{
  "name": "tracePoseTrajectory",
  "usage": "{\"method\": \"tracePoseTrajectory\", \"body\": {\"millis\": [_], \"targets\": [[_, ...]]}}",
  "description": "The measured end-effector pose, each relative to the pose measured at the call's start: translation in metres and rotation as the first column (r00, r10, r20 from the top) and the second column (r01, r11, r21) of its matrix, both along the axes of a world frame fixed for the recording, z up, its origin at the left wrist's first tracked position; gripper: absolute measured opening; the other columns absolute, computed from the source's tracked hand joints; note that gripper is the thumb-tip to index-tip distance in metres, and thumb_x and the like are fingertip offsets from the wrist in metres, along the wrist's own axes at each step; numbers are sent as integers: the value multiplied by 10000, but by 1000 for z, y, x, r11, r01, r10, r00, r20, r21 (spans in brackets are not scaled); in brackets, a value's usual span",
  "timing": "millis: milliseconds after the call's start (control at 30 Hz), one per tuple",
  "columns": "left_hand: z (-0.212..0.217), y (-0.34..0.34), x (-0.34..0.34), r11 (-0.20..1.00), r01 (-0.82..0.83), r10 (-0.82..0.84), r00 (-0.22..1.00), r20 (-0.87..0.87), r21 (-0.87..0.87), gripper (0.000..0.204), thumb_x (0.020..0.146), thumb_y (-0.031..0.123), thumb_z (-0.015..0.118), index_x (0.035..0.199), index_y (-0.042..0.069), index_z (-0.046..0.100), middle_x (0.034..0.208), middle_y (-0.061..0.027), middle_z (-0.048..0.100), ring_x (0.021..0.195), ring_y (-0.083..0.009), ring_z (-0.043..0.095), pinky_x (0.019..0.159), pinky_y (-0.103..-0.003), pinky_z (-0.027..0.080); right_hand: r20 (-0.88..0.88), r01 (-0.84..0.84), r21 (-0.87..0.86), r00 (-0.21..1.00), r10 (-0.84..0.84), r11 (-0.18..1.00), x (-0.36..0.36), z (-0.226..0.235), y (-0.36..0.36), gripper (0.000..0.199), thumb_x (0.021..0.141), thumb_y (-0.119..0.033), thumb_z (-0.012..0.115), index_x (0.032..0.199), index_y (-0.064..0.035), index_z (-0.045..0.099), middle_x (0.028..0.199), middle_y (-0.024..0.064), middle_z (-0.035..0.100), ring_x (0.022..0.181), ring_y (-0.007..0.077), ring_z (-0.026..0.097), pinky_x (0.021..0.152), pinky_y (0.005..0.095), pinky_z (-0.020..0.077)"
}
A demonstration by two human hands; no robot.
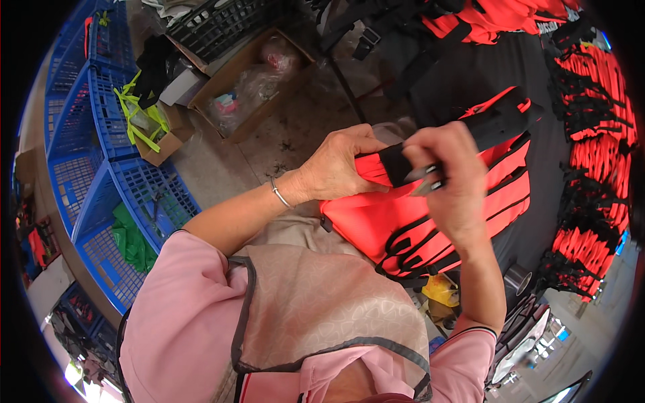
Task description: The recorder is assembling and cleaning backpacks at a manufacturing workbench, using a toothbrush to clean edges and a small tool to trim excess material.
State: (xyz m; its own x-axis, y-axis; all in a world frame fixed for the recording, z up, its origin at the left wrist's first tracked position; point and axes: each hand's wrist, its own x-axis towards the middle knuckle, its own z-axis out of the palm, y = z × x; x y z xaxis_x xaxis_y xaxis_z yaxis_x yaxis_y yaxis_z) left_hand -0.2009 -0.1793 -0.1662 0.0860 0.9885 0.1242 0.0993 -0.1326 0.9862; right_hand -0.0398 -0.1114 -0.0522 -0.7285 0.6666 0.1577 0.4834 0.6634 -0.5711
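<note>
A red-orange fabric piece (363, 218) with black straps and black edging lies across my lap and the black cloth surface. My left hand (339, 164) is closed on its upper left end, pinching the red-orange fabric beside a black band (398, 164). Just to the right, my right hand (453, 174) is closed round small metal thread snips (426, 183). Motion blurs this hand and partly hides the tool, whose tips point left toward the black band. Part of the fabric is covered by my right hand and forearm.
Blue plastic crates (101, 168) line the left side. An open cardboard box (248, 87) with plastic bags stands ahead on the floor, near a black crate (222, 27). Stacked red-orange and black pieces (598, 134) fill the right. A metal cylinder (517, 279) sits by my right elbow.
</note>
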Motion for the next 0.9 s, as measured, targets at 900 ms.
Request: {"method": "tracePoseTrajectory", "body": {"millis": [900], "targets": [[5, -8, 5, 998, -43, 44, 998, -37, 51, 379, 649, 89, 825, 1005, 28, 712, 817, -83, 560, 721, -199, 576, 663, -312, 486, 506, -532, 431, 812, 293, 729, -14, 29, 0, 150, 590, -115, 635, 693, -60, 541, 679, 28, 513, 706, 171, 504, 606, 300, 376]]}}
